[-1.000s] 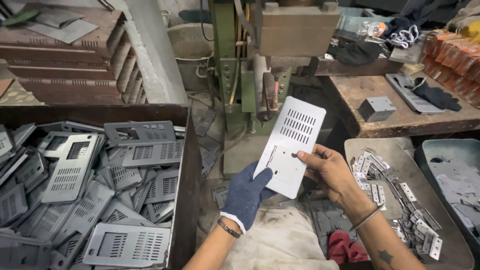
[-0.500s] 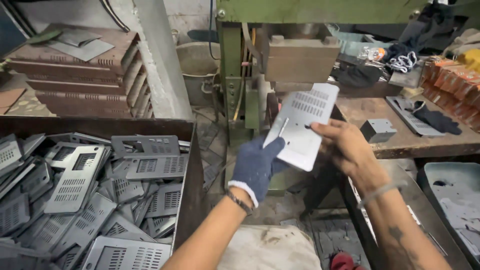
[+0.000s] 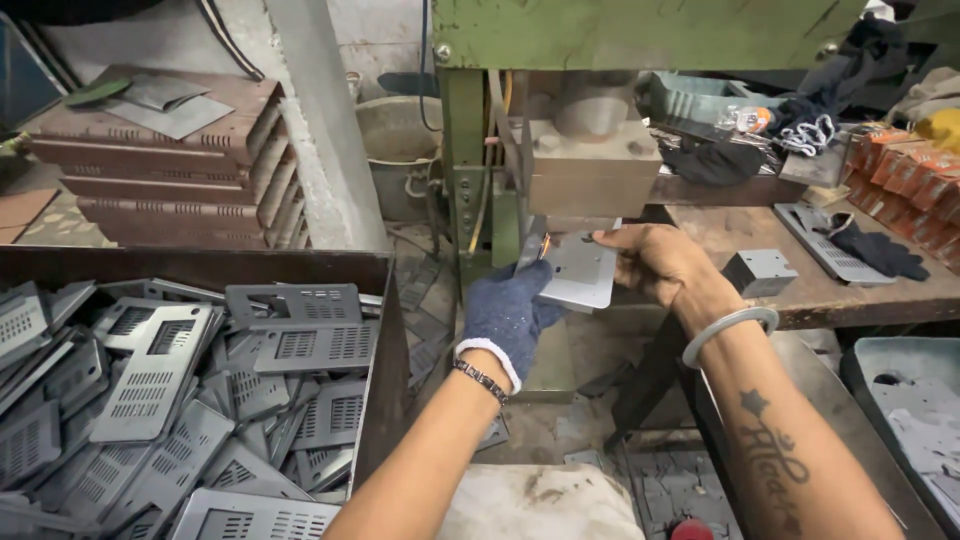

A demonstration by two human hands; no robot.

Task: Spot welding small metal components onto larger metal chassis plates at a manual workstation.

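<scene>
press shop | plate (image 3: 580, 272) flat; long axis into press (image 3: 592, 165) | both hands grip

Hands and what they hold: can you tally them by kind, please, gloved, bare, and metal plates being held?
Gloved hand: 1, the left hand
Bare hand: 1, the right hand
Held grey metal plate: 1, the metal plate, gripped by both hands under the green press
Total: 3

Far end of metal plate (image 3: 585, 270) hidden beneath press block (image 3: 592, 165); left hand (image 3: 510, 315) covering its near corner; bin (image 3: 385, 300) cropped at nine o'clock.
</scene>
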